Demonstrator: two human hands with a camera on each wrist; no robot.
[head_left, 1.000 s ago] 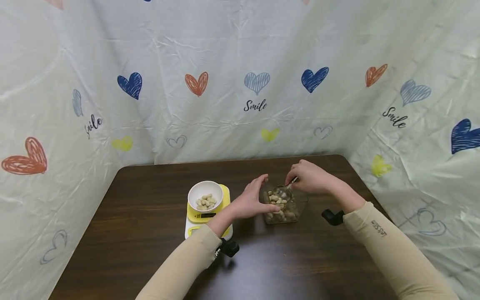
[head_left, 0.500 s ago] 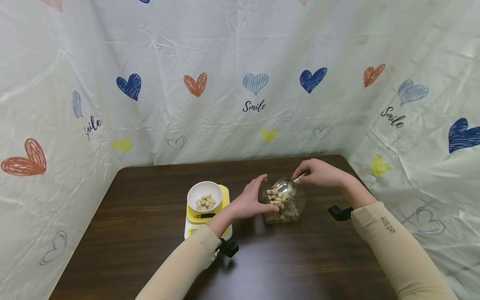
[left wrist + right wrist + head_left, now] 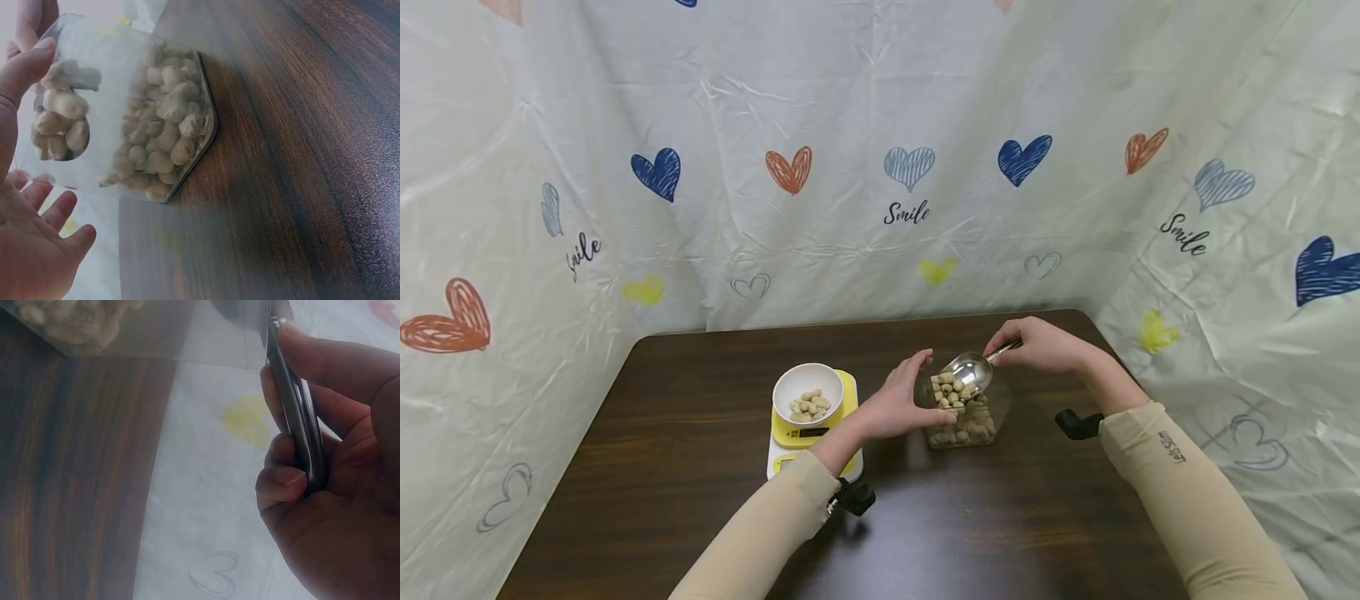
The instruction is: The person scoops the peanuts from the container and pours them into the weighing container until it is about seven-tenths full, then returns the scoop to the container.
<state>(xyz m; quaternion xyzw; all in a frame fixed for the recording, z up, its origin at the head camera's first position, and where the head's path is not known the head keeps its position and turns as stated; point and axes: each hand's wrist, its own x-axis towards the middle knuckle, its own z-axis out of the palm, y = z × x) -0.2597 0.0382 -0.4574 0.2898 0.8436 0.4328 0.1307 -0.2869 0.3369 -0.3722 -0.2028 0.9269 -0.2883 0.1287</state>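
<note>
My left hand holds a clear plastic container at its upper part, thumb on one side and fingers spread along another. Unshelled peanuts fill its lower part. A metal scoop, loaded with peanuts, is tilted down to the left within the container's top. The fingers of my right hand curl round its handle. In the left wrist view, the loaded scoop shows through the clear wall, above the heap of peanuts.
Left of the container, a white bowl with several peanuts stands on a yellow and white kitchen scale. My left forearm partly covers the scale's front. The dark wooden table meets a white curtain printed with hearts at the back.
The scoop has come up out of the peanuts with a load on it, its handle shifting up and right with my right hand. My left hand keeps its place on the container.
</note>
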